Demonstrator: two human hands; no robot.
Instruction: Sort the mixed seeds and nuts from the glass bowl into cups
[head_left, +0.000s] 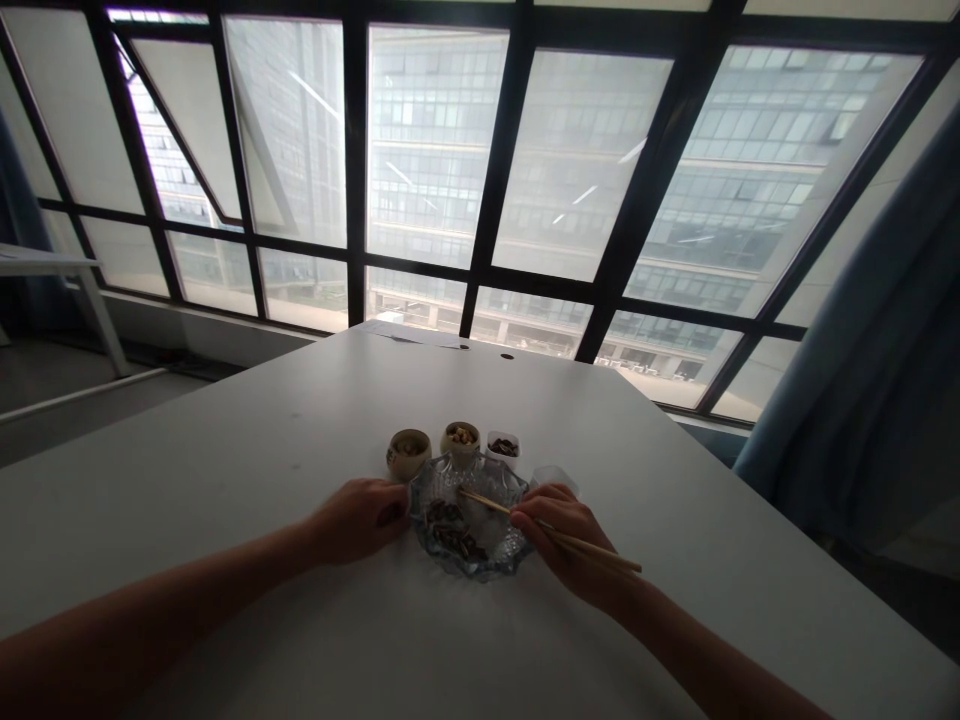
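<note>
My left hand (364, 522) is closed at the left rim of a scalloped clear glass dish (504, 540), its fingertips pinching the edge. Dark, seed-like pieces (454, 532) lie in the left and front part of this dish. My right hand (564, 540) grips a pair of wooden chopsticks (487, 502) over the dish's right side. Their tips point left and rest low above the dish's middle; whether a piece is between them is too small to tell.
Behind the dish stand two tan cups, the left cup (409, 462) and the middle cup (460, 440) with brownish pieces. A small clear cup (503, 450) holds dark pieces. Another clear container (556, 478) is partly hidden by my right hand. Papers (412, 332) lie at the white table's (300, 640) far edge.
</note>
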